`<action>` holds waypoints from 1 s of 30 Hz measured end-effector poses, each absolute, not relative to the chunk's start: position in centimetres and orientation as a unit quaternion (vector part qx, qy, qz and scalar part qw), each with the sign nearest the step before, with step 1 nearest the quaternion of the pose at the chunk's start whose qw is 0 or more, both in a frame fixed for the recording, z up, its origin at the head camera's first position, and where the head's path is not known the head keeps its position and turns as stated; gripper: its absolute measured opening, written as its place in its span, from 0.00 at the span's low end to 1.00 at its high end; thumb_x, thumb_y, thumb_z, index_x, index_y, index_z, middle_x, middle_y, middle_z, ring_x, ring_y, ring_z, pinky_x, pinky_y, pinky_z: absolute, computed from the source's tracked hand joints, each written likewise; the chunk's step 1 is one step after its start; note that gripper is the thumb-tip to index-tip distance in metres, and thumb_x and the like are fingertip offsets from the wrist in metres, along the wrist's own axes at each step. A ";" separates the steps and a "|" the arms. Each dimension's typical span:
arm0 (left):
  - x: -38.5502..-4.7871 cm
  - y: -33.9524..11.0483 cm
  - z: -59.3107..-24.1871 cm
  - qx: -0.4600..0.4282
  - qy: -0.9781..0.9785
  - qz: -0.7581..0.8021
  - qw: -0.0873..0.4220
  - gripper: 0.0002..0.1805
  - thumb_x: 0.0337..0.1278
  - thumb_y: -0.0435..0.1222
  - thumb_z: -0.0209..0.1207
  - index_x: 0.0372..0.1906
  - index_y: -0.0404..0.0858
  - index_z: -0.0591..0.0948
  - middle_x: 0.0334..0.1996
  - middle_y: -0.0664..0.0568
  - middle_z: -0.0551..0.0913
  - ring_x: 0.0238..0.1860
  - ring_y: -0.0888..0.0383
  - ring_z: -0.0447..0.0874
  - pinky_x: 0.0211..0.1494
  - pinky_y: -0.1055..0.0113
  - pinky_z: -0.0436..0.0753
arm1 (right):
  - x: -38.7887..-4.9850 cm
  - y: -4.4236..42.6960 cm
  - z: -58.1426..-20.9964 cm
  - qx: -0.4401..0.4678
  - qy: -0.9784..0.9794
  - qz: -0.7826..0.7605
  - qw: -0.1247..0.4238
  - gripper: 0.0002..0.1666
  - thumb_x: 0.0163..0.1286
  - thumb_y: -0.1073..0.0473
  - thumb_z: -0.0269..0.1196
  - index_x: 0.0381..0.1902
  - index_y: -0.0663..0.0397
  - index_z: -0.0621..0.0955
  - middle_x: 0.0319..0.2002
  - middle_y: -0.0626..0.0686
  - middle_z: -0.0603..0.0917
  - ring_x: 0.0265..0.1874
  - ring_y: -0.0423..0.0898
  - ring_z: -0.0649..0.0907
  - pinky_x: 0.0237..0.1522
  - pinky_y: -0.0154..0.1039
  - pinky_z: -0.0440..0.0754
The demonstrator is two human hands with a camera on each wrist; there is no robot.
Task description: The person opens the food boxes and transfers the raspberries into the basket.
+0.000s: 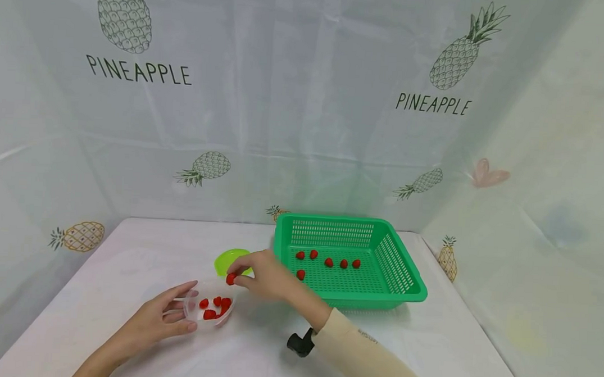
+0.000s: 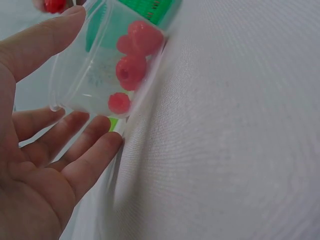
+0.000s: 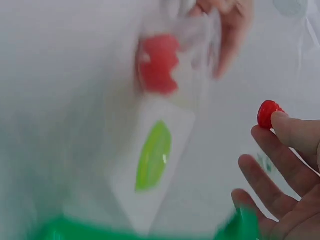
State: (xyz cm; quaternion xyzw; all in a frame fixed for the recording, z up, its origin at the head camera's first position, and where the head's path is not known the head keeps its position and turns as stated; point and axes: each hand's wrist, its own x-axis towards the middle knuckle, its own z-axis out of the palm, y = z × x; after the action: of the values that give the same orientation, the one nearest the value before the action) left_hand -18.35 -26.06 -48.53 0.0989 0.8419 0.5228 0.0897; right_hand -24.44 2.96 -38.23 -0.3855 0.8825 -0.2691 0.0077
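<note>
My right hand (image 1: 263, 274) pinches a red raspberry (image 3: 268, 114) between thumb and forefinger, above the far right rim of a clear plastic tub (image 1: 191, 310). Several raspberries (image 2: 131, 70) lie at the bottom of the tub, which stands on the table. The left hand (image 1: 154, 317) holds the tub from its left side, thumb on the near side and fingers curved round the far side. Further back sits a green basket (image 1: 343, 297), with several raspberries (image 1: 329, 262) spread over its floor.
A small lime-green dish (image 1: 226, 259) stands behind the tub, partly hidden by the right hand. White cloth covers the table (image 1: 152, 249). A pineapple-print curtain (image 1: 296, 98) hangs behind and at both sides. A black wrist camera (image 1: 301, 343) is on the right wrist.
</note>
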 end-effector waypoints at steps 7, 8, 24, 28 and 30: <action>-18.2 -26.1 -48.2 0.104 0.843 0.521 0.085 0.50 0.61 0.43 0.75 0.84 0.47 0.62 0.77 0.37 0.67 0.69 0.40 0.77 0.61 0.72 0.85 | -26.1 9.1 -36.9 -0.347 0.887 -0.302 -0.020 0.10 0.76 0.61 0.69 0.52 0.49 0.90 0.43 0.43 0.92 0.47 0.39 0.87 0.48 0.34 0.86; -18.2 -26.1 -48.2 0.104 0.843 0.521 0.085 0.50 0.61 0.43 0.75 0.84 0.47 0.62 0.77 0.37 0.67 0.69 0.40 0.77 0.60 0.72 0.85 | -26.5 10.0 -36.9 -0.341 0.890 -0.302 -0.023 0.11 0.75 0.62 0.69 0.53 0.49 0.90 0.43 0.43 0.92 0.47 0.39 0.87 0.49 0.36 0.87; -18.0 -25.9 -48.1 0.102 0.838 0.529 0.084 0.50 0.61 0.42 0.76 0.84 0.46 0.62 0.76 0.36 0.68 0.69 0.38 0.78 0.63 0.66 0.85 | -29.5 19.2 -39.9 -0.286 0.921 -0.258 -0.064 0.10 0.74 0.65 0.69 0.51 0.56 0.89 0.41 0.48 0.92 0.41 0.45 0.89 0.47 0.46 0.89; -18.0 -25.9 -48.1 0.102 0.838 0.530 0.085 0.50 0.61 0.42 0.76 0.84 0.46 0.62 0.76 0.36 0.68 0.69 0.39 0.78 0.63 0.69 0.85 | -30.0 19.9 -40.8 -0.271 0.929 -0.248 -0.056 0.09 0.73 0.64 0.71 0.49 0.55 0.90 0.38 0.46 0.91 0.38 0.42 0.88 0.43 0.42 0.88; -18.0 -25.9 -48.2 0.102 0.837 0.531 0.086 0.50 0.61 0.42 0.75 0.84 0.47 0.62 0.76 0.36 0.68 0.69 0.39 0.78 0.62 0.70 0.85 | -30.1 20.0 -41.1 -0.263 0.932 -0.244 -0.049 0.08 0.72 0.64 0.71 0.48 0.55 0.90 0.37 0.47 0.91 0.37 0.42 0.88 0.43 0.42 0.88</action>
State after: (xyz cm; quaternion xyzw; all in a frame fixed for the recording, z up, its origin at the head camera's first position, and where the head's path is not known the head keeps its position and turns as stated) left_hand -18.01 -25.88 -48.19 0.1024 0.8370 0.5307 0.0856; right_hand -30.14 20.02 -41.11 -0.2631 0.9322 -0.2439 -0.0486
